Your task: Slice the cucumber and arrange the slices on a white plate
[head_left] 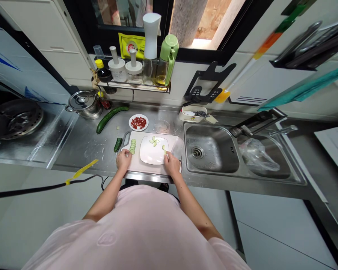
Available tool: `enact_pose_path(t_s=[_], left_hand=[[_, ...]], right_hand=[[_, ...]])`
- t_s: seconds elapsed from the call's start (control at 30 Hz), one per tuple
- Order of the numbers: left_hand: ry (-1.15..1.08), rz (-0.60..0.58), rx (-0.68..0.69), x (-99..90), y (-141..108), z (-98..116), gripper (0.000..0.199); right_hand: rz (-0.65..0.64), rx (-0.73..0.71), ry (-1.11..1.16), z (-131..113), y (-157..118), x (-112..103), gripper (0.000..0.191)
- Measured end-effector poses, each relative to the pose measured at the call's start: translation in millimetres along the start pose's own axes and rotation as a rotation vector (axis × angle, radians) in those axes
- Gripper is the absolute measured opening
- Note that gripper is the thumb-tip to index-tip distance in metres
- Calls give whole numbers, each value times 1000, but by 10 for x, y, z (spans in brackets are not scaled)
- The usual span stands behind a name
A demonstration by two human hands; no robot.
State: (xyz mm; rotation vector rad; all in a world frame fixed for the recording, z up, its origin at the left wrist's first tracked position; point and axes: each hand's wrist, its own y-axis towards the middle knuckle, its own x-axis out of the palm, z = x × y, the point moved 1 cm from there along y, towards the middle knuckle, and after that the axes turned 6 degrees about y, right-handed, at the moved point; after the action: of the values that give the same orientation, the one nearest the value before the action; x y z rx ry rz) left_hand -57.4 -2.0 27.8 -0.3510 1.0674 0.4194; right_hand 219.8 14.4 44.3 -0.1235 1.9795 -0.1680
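A white square plate (154, 155) rests on a pale cutting board (135, 165). Several thin cucumber slices (154, 141) are fanned out like petals near the plate's far rim. At the plate's right edge, my right hand (172, 164) has its fingers closed on a cucumber slice (165, 152), just below another slice. My left hand (124, 160) is at the board's left side, fingers curled together at the near end of an overlapping row of cucumber slices (133, 145). A cut cucumber piece (118, 144) lies left of the board.
A long cucumber (109, 118) and a small plate of chopped red pieces (138, 122) lie behind the board. A lidded steel pot (84, 105) stands back left. To the right is a double sink (211, 150) with a plastic bag (257, 155). Bottles line a wall shelf (135, 86).
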Motion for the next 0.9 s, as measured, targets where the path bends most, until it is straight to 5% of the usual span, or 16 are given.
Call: enact_pose_path(t_s=[0.27, 0.6, 0.9], left_hand=[[18, -21, -33, -18, 8, -26, 33], [15, 0, -24, 21, -21, 7, 20], [-474, -30, -79, 2, 70, 74, 24]], right_hand=[[35, -4, 42, 2, -12, 19, 40], [6, 26, 31, -8, -81, -10, 41], [49, -14, 135, -118, -132, -43, 40]])
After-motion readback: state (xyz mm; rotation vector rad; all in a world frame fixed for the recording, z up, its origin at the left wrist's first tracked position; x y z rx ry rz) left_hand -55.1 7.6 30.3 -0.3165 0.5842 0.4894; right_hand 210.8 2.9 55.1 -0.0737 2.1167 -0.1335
